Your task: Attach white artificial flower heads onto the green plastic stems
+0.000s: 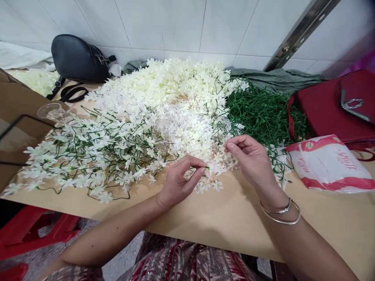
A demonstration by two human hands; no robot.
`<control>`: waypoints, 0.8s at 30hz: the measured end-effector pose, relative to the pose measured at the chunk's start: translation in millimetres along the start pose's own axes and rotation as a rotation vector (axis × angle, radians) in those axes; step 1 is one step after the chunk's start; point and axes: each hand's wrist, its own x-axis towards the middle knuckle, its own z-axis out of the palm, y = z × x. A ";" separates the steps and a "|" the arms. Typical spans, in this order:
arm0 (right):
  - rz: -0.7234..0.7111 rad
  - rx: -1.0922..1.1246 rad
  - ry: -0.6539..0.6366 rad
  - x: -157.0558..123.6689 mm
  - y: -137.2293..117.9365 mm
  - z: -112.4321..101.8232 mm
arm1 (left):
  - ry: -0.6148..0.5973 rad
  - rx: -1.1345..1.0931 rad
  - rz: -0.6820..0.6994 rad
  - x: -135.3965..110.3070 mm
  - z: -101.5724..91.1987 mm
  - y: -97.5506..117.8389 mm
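My left hand (180, 180) pinches a thin green stem (202, 168) between thumb and fingers, just above the brown table (228, 218). My right hand (250, 158) hovers beside it with fingers curled and thumb pressed to the fingertips, over loose white flower heads (209, 183); what it holds is too small to see. A big heap of loose white artificial flowers (175, 93) lies behind both hands. Finished stems with flowers (88, 152) are piled at the left. Bare green stems (260, 113) lie at the right.
A black bag (77, 58) sits at the back left by the tiled wall. A red bag (336, 105) and a red-and-white plastic packet (328, 164) lie at the right. A cardboard box (17, 113) stands at the left, a red stool (32, 230) below.
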 end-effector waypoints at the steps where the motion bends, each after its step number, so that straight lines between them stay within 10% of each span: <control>1: -0.013 -0.056 0.029 1.9 -1.2 -1.0 | -0.007 -0.018 -0.033 1.5 -3.2 5.5; 14: -0.006 -0.523 -0.073 47.5 -18.2 3.5 | 0.088 0.026 -0.129 68.2 -87.8 47.1; 24: -0.279 -0.635 0.150 48.8 -64.4 -27.8 | 0.221 0.503 -0.237 81.2 -177.4 -3.1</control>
